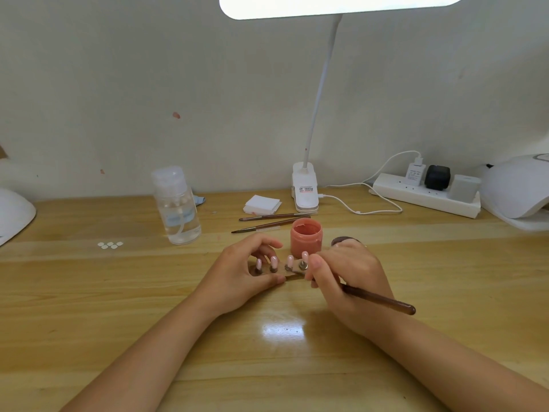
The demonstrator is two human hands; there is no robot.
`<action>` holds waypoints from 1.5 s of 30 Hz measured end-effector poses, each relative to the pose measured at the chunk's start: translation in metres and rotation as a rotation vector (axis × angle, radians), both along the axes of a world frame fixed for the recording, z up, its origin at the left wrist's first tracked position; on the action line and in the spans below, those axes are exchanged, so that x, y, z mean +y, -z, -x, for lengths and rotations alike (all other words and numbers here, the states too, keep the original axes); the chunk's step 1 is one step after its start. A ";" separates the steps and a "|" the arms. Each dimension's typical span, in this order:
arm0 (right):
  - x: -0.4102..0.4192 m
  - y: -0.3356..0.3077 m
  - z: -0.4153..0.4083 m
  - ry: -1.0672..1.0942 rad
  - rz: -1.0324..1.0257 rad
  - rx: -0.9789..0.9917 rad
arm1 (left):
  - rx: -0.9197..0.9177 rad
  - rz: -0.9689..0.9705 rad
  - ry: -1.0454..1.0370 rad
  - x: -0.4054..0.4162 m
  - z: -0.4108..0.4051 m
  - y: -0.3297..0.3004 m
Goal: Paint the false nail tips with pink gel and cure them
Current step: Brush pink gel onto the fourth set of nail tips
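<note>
- Right hand [346,281], centre frame: fingers curled round brush [380,299], handle sticking out lower right; bristle end hidden.
- Left hand [248,270], just left of it: pinching holder [292,273] between thumb and fingers.
- Four pink tips [273,260] upright on holder, between the hands.
- Open pink gel jar [306,237] just behind; dark lid [343,241] to its right.
- Two spare brushes [274,223], clear bottle [177,207] farther back.
- Cure lamp [518,190] at right edge; lit desk lamp [306,188] at wall.

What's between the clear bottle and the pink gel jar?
Head view: the tips of two brushes lie between the bottle and the jar; otherwise bare table.
</note>
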State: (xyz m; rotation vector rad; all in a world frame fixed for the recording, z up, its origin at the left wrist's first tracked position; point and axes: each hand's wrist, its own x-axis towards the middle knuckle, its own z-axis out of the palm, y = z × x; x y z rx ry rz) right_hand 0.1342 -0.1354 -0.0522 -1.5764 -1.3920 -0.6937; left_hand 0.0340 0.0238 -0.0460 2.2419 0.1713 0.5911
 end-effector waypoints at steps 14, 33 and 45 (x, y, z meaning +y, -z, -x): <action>-0.003 0.000 0.001 0.008 -0.004 0.060 | 0.009 -0.014 -0.005 0.000 0.000 0.000; 0.001 -0.001 0.004 0.083 0.002 0.025 | 0.012 0.004 0.001 -0.001 0.000 -0.001; -0.002 -0.001 0.004 0.066 0.044 0.079 | 0.005 0.002 0.001 0.000 0.000 0.000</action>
